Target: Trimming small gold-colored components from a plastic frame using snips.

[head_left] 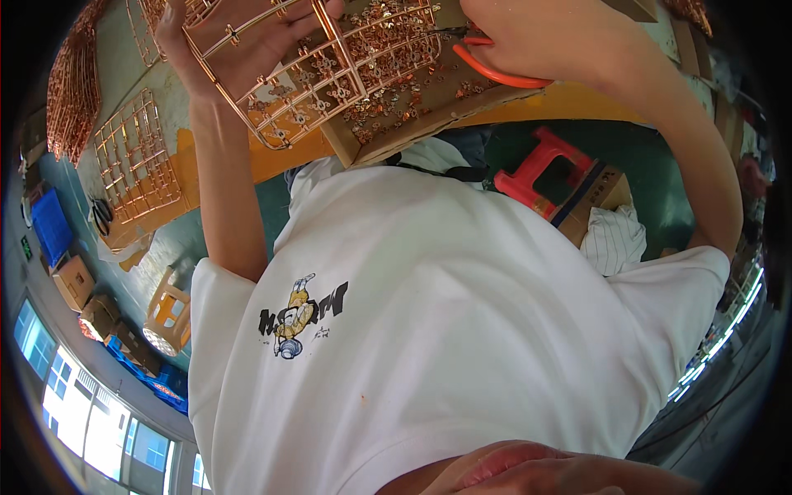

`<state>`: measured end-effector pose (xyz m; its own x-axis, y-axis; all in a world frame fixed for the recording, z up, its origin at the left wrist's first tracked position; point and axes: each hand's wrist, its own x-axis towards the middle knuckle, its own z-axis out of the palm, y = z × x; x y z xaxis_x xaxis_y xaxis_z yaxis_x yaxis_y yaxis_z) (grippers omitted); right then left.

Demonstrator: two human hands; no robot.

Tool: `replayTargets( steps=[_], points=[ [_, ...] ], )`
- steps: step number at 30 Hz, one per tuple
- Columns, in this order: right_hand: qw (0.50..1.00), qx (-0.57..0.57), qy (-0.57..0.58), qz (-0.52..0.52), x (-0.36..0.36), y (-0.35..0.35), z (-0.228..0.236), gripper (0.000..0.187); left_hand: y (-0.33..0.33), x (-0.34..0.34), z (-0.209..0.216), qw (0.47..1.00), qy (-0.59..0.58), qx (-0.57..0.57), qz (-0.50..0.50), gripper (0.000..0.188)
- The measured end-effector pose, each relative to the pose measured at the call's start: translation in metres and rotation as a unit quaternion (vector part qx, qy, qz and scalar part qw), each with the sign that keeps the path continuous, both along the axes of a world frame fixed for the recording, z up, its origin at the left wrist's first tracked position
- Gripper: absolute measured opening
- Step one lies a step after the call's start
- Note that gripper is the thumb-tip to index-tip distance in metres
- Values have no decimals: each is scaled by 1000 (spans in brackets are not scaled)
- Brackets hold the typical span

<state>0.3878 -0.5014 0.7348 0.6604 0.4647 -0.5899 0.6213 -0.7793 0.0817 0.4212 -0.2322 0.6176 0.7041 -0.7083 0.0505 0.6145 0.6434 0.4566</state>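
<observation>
My left hand is wrapped round the left side of a shiny copper-coloured sprue frame, which it holds tilted. Rows of small copper-coloured parts hang on the frame's thin bars. In my right hand is a pair of orange-handled nippers, their jaws reaching to the frame's right end. Whether the jaws touch a part is too small to tell. Below the frame stands a shallow cardboard box, with many loose copper-coloured pieces on its bottom.
Another copper-coloured frame lies on the table at left, near black-handled scissors. A thick bundle of copper-coloured frames sits at the far left. Below the table's orange edge are a red plastic stool and a cardboard carton.
</observation>
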Motion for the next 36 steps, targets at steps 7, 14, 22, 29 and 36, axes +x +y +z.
replayTargets(
  steps=[7,14,22,29,36],
  points=[
    [1000,9,18,13,-5,5,5,32,-5,3,-4,995,-81,53,4,110],
    [987,16,128,-93,4,-2,6,39,-12,21,-39,982,-123,-123,-74,108],
    [971,63,193,-124,15,-11,4,48,-14,16,-11,982,-107,-122,-96,106],
    [976,-2,183,-116,17,-4,-1,41,-13,26,-38,978,-107,-148,-105,106],
    [983,6,150,-106,13,-4,1,37,-8,15,-22,987,-95,-105,-73,105]
  ],
)
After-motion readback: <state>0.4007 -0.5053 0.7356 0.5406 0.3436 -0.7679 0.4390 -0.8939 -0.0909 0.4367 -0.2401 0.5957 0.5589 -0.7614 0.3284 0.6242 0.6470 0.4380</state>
